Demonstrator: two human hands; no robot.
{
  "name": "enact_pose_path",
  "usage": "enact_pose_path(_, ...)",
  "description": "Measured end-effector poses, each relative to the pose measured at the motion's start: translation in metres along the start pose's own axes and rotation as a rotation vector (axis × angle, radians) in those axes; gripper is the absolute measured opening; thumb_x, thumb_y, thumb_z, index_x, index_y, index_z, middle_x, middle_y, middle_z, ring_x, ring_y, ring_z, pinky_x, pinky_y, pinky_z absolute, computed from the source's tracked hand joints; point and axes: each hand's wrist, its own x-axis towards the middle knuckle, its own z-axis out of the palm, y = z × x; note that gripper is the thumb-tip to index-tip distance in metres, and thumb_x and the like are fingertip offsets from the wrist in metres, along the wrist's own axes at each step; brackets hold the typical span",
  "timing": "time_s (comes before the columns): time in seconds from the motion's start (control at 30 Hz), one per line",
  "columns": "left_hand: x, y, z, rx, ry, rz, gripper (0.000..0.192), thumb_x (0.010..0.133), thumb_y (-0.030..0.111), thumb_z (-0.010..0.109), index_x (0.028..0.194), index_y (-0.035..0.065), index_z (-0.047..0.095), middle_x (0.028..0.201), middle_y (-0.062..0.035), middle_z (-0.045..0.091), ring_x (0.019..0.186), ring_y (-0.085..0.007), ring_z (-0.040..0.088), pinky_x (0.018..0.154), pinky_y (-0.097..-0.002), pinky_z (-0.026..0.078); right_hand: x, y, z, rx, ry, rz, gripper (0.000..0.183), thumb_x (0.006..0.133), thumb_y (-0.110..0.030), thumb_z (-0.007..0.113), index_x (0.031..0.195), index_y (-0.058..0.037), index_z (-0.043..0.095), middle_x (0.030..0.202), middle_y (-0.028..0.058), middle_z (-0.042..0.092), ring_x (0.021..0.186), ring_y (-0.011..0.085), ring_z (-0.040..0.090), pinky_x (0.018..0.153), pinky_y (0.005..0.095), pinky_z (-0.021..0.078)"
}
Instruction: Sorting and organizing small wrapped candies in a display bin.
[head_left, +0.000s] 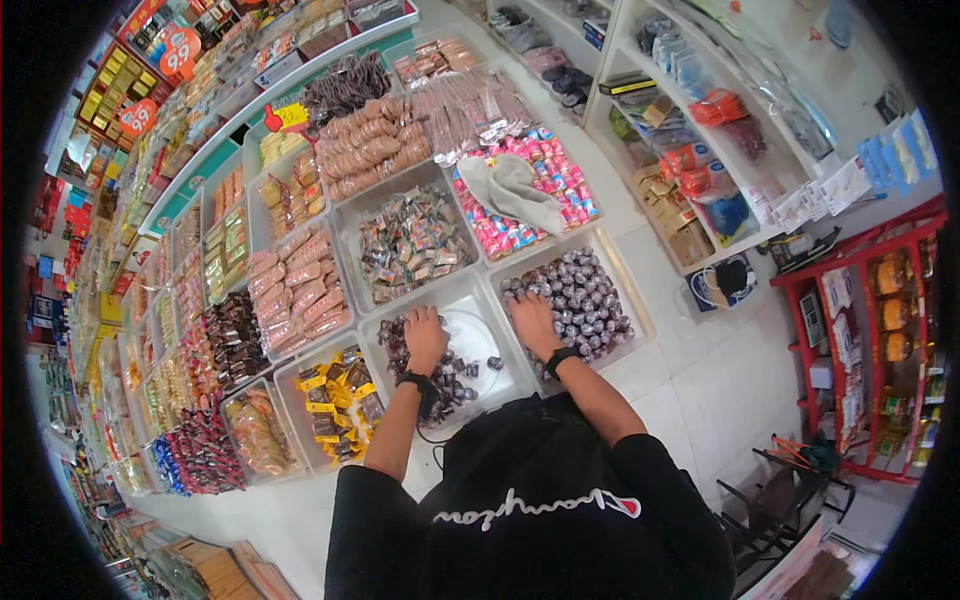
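My left hand (425, 335) lies palm down on small dark wrapped candies (453, 391) in a white plastic bin (491, 326). These candies are heaped along the bin's left side and front, and a single piece lies apart on the pale bottom. To the right, my right hand (534, 321) rests at the left side of a pile of round candies in shiny purplish wrappers (592, 289), in a neighbouring clear bin (637, 315). Both palms are hidden, so any candy under the fingers cannot be seen. Each wrist wears a black band.
Behind stand bins of green-brown wrapped candies (409, 244) and pink-blue candies, with a grey cloth (510, 187) draped on top. Yellow-wrapped sweets (337, 405) adjoin on the left. White shelves (675, 150), a red rack (847, 337) and a folding chair (787, 495) stand at the right.
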Motion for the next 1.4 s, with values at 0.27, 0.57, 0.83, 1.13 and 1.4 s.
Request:
enact_pose_path(0.27,0.001,-0.004,0.006,0.072,-0.28,0.177,0.035,0.072,0.025,0.056,0.104,0.0106,0.06,0.106,-0.0171,0.055,0.112,-0.0381,0.041,0.093,-0.052,0.032,0.011,-0.002,0.012,-0.228,-0.095,0.04,0.012,0.073,-0.01,0.051,0.081,-0.0082,0.061,0.079,0.0093,0.062,0.072,0.0244,0.063,0.059,0.0333,0.0497)
enact_pose_path(0.57,-0.019,0.014,-0.001,0.081,-0.597,0.386,0.052,0.066,0.049,0.06,0.106,0.0168,0.062,0.111,-0.0141,0.053,0.113,-0.0343,0.04,0.093,-0.054,0.031,0.008,0.013,-0.016,0.043,-0.239,0.106,0.02,0.073,-0.01,0.058,0.09,-0.0003,0.056,0.072,0.0136,0.063,0.071,0.0306,0.065,0.063,0.0424,0.0514)
enact_pose_path(0.83,-0.005,0.029,-0.021,0.149,-0.921,0.451,0.054,0.073,0.056,0.048,0.079,0.0083,0.071,0.08,-0.0129,0.067,0.084,-0.029,0.062,0.076,-0.04,0.046,-0.057,0.053,-0.118,0.307,-0.218,0.229,0.025,0.079,-0.031,0.06,0.084,-0.0072,0.062,0.072,0.0152,0.062,0.071,0.0321,0.062,0.061,0.0423,0.0476)
enact_pose_path(1.13,-0.012,0.051,-0.073,-0.195,-0.731,0.292,0.06,0.079,0.056,0.042,0.077,0.0016,0.066,0.078,-0.0202,0.064,0.076,-0.0354,0.062,0.07,-0.0408,0.049,-0.109,0.028,-0.148,0.614,-0.139,0.279,0.028,0.081,-0.026,0.06,0.104,-0.0095,0.061,0.086,0.0099,0.064,0.078,0.0277,0.061,0.067,0.0388,0.048)
enact_pose_path(1.4,-0.002,0.082,-0.105,-1.023,-0.919,0.116,0.059,0.094,0.047,0.037,0.07,-0.0023,0.057,0.058,0.0002,0.05,0.055,-0.0089,0.042,0.051,-0.0257,0.035,-0.064,-0.019,-0.126,0.818,-0.152,0.033,0.038,0.082,-0.025,0.061,0.116,-0.012,0.054,0.097,0.0105,0.061,0.086,0.0271,0.06,0.074,0.0352,0.0469)
